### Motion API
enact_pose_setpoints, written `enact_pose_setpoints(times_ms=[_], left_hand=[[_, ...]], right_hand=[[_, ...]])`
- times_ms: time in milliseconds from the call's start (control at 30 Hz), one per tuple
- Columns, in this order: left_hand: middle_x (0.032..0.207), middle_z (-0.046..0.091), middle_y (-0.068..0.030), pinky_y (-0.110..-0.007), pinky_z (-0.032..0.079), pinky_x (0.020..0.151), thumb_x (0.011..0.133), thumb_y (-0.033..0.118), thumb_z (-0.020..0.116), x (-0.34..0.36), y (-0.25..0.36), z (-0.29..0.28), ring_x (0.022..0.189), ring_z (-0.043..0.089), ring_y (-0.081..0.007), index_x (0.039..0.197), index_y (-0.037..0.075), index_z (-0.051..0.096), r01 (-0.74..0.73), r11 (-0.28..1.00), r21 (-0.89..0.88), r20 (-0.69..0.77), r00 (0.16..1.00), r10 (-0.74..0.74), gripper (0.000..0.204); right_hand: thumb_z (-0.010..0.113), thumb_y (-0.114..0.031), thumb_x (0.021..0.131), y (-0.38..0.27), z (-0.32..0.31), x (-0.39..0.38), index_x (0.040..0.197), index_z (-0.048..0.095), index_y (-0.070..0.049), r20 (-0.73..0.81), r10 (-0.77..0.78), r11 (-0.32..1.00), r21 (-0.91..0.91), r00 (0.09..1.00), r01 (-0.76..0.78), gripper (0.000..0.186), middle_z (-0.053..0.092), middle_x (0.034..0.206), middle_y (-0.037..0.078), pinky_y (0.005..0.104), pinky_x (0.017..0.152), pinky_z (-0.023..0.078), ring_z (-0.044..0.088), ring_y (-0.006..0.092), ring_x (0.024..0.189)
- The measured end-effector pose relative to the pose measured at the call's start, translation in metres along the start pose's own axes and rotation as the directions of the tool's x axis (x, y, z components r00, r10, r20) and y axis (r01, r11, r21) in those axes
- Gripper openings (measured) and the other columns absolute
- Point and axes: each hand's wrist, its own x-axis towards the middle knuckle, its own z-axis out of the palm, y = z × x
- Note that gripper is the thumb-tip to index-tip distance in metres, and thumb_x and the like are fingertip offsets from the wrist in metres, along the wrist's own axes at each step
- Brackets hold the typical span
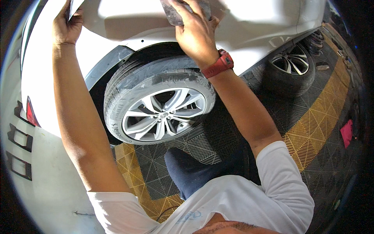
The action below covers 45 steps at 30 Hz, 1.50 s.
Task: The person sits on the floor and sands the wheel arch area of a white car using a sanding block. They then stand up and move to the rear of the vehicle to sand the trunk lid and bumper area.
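My right hand [194, 37], with a red watch [219, 65] on the wrist, is closed on a grey, smudged flat plate [176, 15]. It is over the white car body panel [132, 23], above the wheel arch; whether the plate touches the panel I cannot tell. At the upper left, my left hand [68, 29] grips a thin, pale flat sheet [74, 7], cut off by the top edge of the view. Below and between my arms is the car's rear wheel [163, 113], a black tyre on a silver spoked rim.
A dark trim strip [107, 64] edges the wheel arch. Another wheel [290, 64] is farther right. Black and yellow slotted tiles [311, 128] cover the floor, with a pink cloth [346, 133] at the far right. Black frame-like brackets [21, 138] are at the left.
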Motion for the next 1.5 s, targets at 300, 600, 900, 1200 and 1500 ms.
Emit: enact_pose_setpoints(times_ms=[300,600,900,1200,1500], left_hand=[[0.104,0.057,-0.0176,-0.026,0.047,0.066,0.11,0.012,0.041,-0.011,-0.017,0.045,0.082,0.053,-0.0164,0.142,-0.014,0.041,-0.068,0.921,0.384,-0.283,0.941,0.187,0.041],[0.103,0.064,-0.0242,-0.033,0.054,0.065,0.104,0.01,0.056,0.011,0.001,-0.016,0.084,0.062,-0.0273,0.122,-0.013,0.056,-0.005,0.999,0.035,-0.039,0.999,0.007,0.03],[0.101,0.062,-0.0224,-0.03,0.053,0.064,0.105,0.009,0.054,0.005,-0.002,-0.011,0.082,0.06,-0.023,0.121,-0.014,0.056,-0.068,0.994,0.083,-0.028,0.997,0.07,0.028],[0.096,0.062,-0.0206,-0.029,0.052,0.063,0.106,0.008,0.053,0.008,0.002,-0.008,0.08,0.059,-0.0219,0.119,-0.015,0.057,-0.038,0.996,0.077,-0.001,0.999,0.039,0.026],[0.099,0.061,-0.0222,-0.03,0.052,0.063,0.105,0.008,0.054,0.011,0.006,-0.021,0.083,0.06,-0.0244,0.119,-0.014,0.056,0.011,0.998,0.07,-0.064,0.998,-0.007,0.026]], right_hand=[[0.073,0.0,0.075,0.003,0.015,-0.058,0.142,0.059,-0.025,0.124,-0.064,0.993,-0.091,0.99,0.075,0.072,0.053,0.141,0.004,0.0637,0.104,0.029,0.049,0.0252,0.138],[0.073,0.0,0.075,0.053,0.0,-0.048,0.148,0.054,-0.027,-0.001,0.088,0.996,-0.031,0.996,-0.088,0.079,0.049,0.149,0.004,0.0654,0.105,0.03,0.046,0.0289,0.142],[0.066,0.0,0.076,0.053,0.003,-0.015,0.144,0.059,-0.024,-0.137,0.013,0.992,0.123,0.99,0.004,0.072,0.054,0.145,0.009,0.0549,0.109,0.037,0.05,0.0344,0.137],[0.071,0.003,0.075,0.041,0.015,-0.045,0.147,0.054,-0.026,-0.012,0.019,0.999,-0.042,1.0,-0.019,0.08,0.05,0.144,0.006,0.0646,0.106,0.034,0.046,0.0308,0.141],[0.074,0.001,0.075,0.039,0.009,-0.091,0.152,0.048,-0.03,0.188,0.076,0.994,-0.089,0.979,-0.06,0.086,0.046,0.149,0.006,0.0667,0.104,0.031,0.039,0.0303,0.146]])
